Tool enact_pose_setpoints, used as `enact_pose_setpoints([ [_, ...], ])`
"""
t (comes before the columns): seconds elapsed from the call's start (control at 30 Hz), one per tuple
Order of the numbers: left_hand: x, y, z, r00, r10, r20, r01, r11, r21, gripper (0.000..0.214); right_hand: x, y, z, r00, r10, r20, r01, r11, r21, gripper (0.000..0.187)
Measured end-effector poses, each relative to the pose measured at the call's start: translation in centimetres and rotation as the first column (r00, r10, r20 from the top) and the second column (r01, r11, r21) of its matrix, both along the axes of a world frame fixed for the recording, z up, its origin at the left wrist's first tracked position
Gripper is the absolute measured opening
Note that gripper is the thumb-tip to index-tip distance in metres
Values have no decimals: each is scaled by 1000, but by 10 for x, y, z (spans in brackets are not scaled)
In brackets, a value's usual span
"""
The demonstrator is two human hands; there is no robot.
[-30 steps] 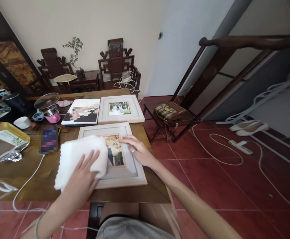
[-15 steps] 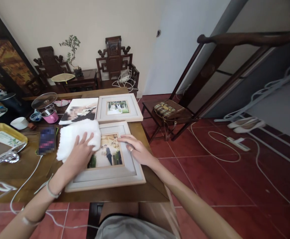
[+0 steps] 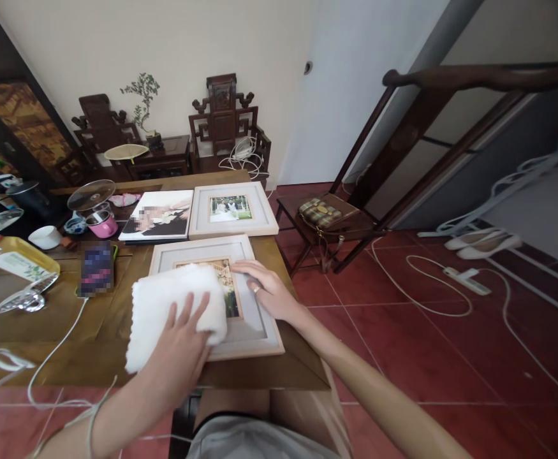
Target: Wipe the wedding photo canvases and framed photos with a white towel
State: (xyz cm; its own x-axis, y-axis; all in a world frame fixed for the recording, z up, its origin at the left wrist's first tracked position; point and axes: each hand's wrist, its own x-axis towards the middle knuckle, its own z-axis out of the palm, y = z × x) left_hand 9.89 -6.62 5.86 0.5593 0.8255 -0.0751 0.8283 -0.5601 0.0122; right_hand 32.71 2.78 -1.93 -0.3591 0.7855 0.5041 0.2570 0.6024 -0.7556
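A pale wooden picture frame with a photo lies flat at the near right corner of the wooden table. My left hand presses a folded white cloth flat on the frame's glass, fingers spread over the cloth. It covers most of the photo's left and middle. My right hand rests flat on the frame's right side, fingers stretched out, a ring on one finger.
Behind lie a second framed photo and a canvas print. To the left are a phone, a pink cup, a yellow tray and white cables. A chair with a bag stands right of the table.
My left hand has slid the cloth from the frame's upper left corner down and to the right over the photo. My right hand has stayed on the frame.
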Motion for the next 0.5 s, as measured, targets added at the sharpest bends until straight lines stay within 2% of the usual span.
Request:
enact_pose_setpoints([
  [0.17, 7, 66, -8, 993, 114, 8, -114, 982, 148, 30, 1, 1, 0, 1000, 4, 5, -4, 1000, -10, 41],
  [0.27, 6, 93, -9, 992, 124, 5, -122, 974, 191, 33, 1, 1, 0, 1000, 5, 6, -5, 1000, -12, 40],
  [0.37, 10, 91, -4, 995, 86, -46, -80, 988, 134, 35, 0, 1, -2, 1000, 1, 5, -1, 1000, 3, 41],
  [0.5, 22, 47, 10, 988, 31, -152, -32, 999, -6, 33, -1, 1, -3, 1000, -9, -1, 9, 1000, 23, 40],
])
